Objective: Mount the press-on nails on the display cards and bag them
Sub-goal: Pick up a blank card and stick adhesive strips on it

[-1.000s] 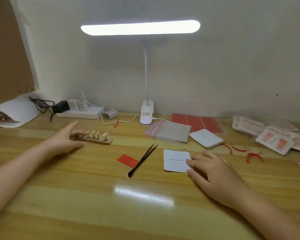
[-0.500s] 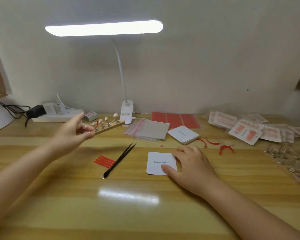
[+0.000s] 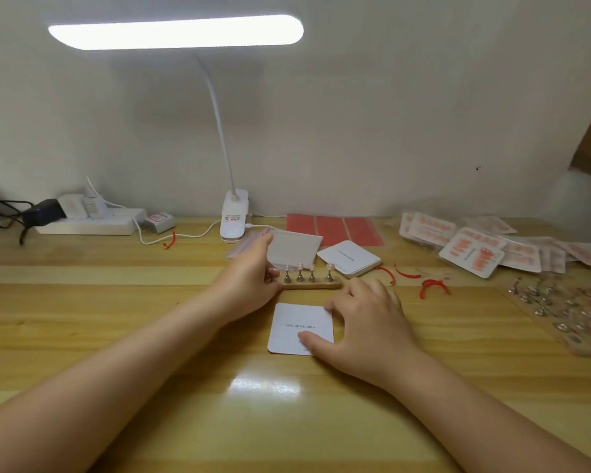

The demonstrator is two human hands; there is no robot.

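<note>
Left hand [image 3: 249, 285] gripping the end of a wooden nail stand [image 3: 309, 284] at twelve o'clock of a white display card [image 3: 299, 327]. Right hand [image 3: 362, 322] loosely spread, thumb and fingertips pressing the card flat on the table [image 3: 116, 336]. Risk: jolting the stand, shaking pink press-on nails [image 3: 311, 267] off their pegs; card sliding on glossy wood.

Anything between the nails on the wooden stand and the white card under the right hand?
Nothing visible: the wooden stand with pink nails sits just behind the white "Handmade Nail" card, bare wood between; the right hand covers only its right edge.
</note>
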